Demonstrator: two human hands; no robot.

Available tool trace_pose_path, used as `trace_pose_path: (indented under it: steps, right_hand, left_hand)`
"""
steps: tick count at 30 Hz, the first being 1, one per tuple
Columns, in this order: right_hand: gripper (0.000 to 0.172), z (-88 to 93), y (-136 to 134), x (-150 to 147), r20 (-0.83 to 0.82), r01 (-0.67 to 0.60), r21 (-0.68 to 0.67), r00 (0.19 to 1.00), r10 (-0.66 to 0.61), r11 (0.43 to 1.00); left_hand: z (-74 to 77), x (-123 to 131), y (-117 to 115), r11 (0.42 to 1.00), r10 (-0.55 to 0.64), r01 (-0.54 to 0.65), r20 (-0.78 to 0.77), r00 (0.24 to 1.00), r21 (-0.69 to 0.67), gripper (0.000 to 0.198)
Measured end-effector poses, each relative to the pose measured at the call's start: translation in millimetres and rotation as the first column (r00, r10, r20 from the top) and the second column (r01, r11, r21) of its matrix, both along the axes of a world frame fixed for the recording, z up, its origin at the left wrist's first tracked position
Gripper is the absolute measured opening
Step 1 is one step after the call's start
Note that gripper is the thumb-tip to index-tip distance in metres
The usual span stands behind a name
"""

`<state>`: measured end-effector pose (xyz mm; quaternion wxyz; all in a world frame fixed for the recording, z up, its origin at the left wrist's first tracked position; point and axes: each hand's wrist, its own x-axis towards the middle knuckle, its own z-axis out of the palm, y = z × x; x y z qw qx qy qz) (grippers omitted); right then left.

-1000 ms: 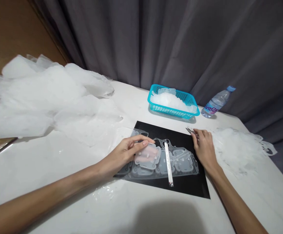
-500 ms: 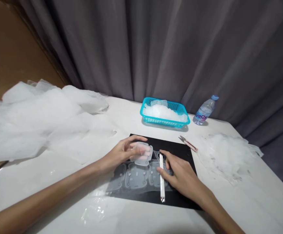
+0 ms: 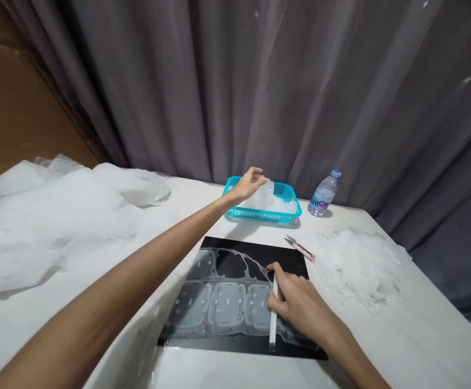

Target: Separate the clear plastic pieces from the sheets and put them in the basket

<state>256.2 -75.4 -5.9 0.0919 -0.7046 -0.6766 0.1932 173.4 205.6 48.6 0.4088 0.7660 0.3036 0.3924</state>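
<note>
My left hand is over the teal basket, its fingers around the edge of a translucent plastic piece. That piece overlaps the white pile inside, so I cannot tell whether it touches it. My right hand grips a slim white stick between thumb and fingers, near the right side of a clear moulded plastic sheet. The sheet, with several rounded-square panels and open gaps in its upper row, lies on a black mat.
Pink-handled thread snips lie beyond the mat's right corner. A water bottle stands right of the basket. White filmy material is heaped at left, with a scrap pile at right. A grey curtain hangs behind the table.
My left hand has moved from above the sheet, up and away to the basket, carrying the translucent piece. My right hand stays by the sheet with the white stick. The view has shifted slightly.
</note>
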Motion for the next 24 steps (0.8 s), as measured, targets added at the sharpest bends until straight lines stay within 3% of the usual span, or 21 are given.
trace_pose_path:
  steps: [2,4,6,9,11,13,16,20,22,24]
  right_hand:
    - [0.046,1.4,0,9,-0.076,-0.006,-0.015,0.997,0.005,1.000]
    - [0.051,0.4,0,20,-0.144,-0.024,0.001,0.989,0.023,1.000]
    - [0.054,-2.5,1,33,-0.164,-0.021,0.023,0.986,0.025,0.999]
    - [0.046,-6.2,3,47,-0.145,0.031,0.096,0.989,-0.017,0.995]
    - [0.039,-5.7,5,51,-0.166,0.074,0.189,0.985,-0.042,0.979]
    - [0.039,-2.5,7,54,-0.220,0.094,0.249,0.975,-0.038,0.964]
    - [0.042,3.0,5,61,-0.263,0.058,0.278,0.965,0.018,0.959]
    - [0.036,2.4,3,80,-0.109,0.042,0.390,0.994,0.001,0.920]
    - [0.032,-1.0,3,87,-0.002,0.092,0.514,0.994,-0.106,0.853]
    - [0.041,-5.0,5,86,0.017,0.174,0.630,0.971,-0.238,0.757]
  left_hand:
    - [0.7,-3,1,0.997,0.046,-0.043,-0.047,0.998,0.070,0.033]
    - [-5.4,-26,-14,0.990,0.040,-0.026,-0.098,0.994,0.139,0.027]
    - [-16.6,-65,-45,0.983,-0.031,0.061,-0.171,0.985,0.176,0.022]
    - [-35.8,-137,-102,0.967,-0.120,0.183,-0.318,0.941,0.178,0.031]
    - [-46.7,-176,-132,0.944,-0.111,0.254,-0.524,0.844,0.209,0.040]
    - [-55.6,-199,-150,0.932,-0.107,0.295,-0.618,0.779,0.209,0.052]
    - [-66.8,-205,-158,0.920,-0.129,0.334,-0.650,0.749,0.203,0.063]
    - [-75.3,-187,-160,0.924,-0.181,0.349,-0.629,0.756,0.154,0.066]
    - [-74.1,-180,-160,0.932,-0.211,0.346,-0.618,0.757,0.106,0.067]
    - [-69.5,-180,-160,0.936,-0.258,0.348,-0.591,0.764,0.041,0.067]
